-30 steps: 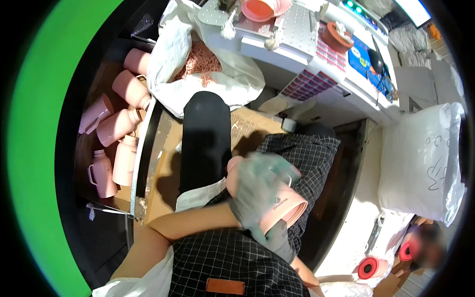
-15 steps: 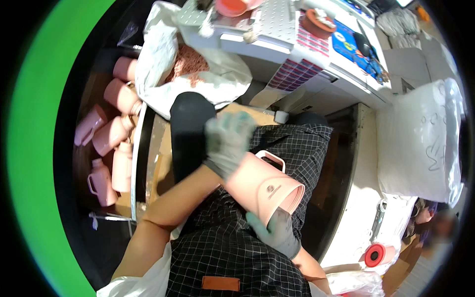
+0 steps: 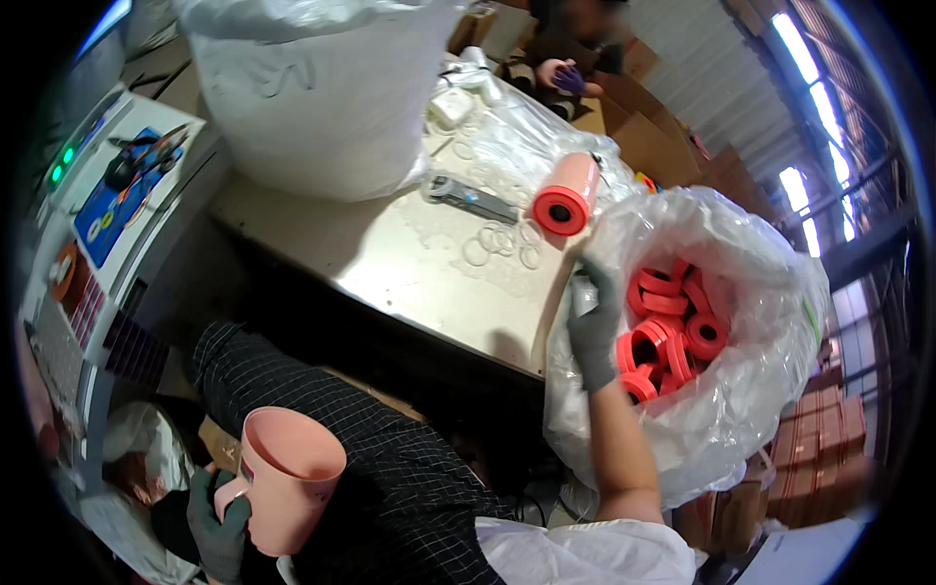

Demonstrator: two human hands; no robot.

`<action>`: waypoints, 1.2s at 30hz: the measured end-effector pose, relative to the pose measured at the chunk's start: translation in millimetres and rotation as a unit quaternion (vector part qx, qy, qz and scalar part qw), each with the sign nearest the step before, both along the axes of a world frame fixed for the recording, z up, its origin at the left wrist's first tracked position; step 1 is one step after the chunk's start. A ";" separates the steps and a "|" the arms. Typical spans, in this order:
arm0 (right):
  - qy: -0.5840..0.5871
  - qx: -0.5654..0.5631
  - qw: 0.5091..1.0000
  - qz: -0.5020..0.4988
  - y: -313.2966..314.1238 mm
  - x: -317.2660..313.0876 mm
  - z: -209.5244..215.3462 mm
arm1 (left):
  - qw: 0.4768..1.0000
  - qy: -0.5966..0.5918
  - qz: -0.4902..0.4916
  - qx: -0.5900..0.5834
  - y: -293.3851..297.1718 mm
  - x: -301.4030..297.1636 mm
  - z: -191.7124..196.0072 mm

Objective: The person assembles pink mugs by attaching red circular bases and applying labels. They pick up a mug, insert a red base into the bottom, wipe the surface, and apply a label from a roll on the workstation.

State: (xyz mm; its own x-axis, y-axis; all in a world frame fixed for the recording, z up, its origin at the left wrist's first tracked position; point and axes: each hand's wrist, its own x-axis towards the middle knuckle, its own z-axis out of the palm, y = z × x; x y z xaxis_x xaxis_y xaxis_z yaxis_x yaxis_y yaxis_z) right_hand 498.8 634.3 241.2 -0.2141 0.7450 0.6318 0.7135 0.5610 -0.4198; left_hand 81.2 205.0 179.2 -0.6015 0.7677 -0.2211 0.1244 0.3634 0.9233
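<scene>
My left hand (image 3: 216,531), in a grey-green glove, is closed round the handle of a pink plastic jug (image 3: 292,487). The jug's open mouth faces up, tilted slightly, above my lap. At the near rim of a large clear plastic bag (image 3: 770,283) is my gloved right hand (image 3: 593,331). Its fingers look closed on the bag's edge, with a pale bit showing between them. Several red ring-shaped lids (image 3: 707,334) lie heaped inside the bag, just right of that hand.
A white table (image 3: 390,263) carries a pink cylinder with a red ringed end (image 3: 565,200), several clear rings (image 3: 478,252) and a grey tool (image 3: 473,199). A big white sack (image 3: 312,107) stands behind. At the back, a person's purple-gloved hand (image 3: 567,78) holds something pink.
My view has swung right to the table and the bag of lids. My right hand has left the jug for the bag. My left hand now grips the jug's handle, mouth turned up.
</scene>
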 end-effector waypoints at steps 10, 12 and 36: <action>-0.435 -0.231 0.696 -0.523 16.5 212.1 42.1 | 0.997 -0.034 0.067 0.034 -6.7 3.2 -21.5; -0.433 -0.090 0.813 -0.379 20.0 161.2 59.9 | 0.996 -0.054 0.073 0.021 -16.5 -4.3 -24.8; 0.111 -0.305 0.801 0.503 -139.2 -300.7 -30.2 | 0.983 0.029 0.174 0.058 -35.5 64.2 9.3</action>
